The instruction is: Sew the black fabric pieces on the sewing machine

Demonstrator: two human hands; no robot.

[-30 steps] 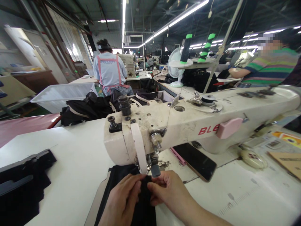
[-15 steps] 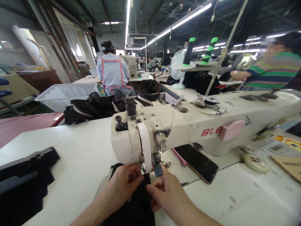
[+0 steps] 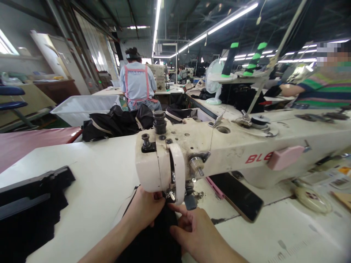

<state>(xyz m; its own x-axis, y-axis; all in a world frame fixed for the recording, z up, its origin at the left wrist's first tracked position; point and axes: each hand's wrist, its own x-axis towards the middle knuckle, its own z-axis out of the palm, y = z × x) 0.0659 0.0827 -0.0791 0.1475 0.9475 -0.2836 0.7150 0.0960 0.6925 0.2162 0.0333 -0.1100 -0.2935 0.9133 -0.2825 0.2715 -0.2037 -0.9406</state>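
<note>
On the white bench (image 3: 90,182), near its front edge, black fabric (image 3: 153,241) runs lengthwise under the sewing machine (image 3: 219,149) head (needle hidden). Left hand (image 3: 144,208) and right hand (image 3: 192,228) press it, fingers together, left nearer.

- The sewing machine (image 3: 219,149) stands on the table (image 3: 95,175), arm extending to the right.
- The fabric piece (image 3: 159,237) lies under the machine head, in front of it.
- The left hand (image 3: 145,208) rests on the fabric's left side; the right hand (image 3: 197,230) on its right, just beside the presser foot (image 3: 189,199).
- A phone (image 3: 237,195) lies on the table beneath the machine arm.
- A fabric stack (image 3: 30,204) lies at the table's left edge.
- A bin (image 3: 85,107) stands behind the table, left.
</note>
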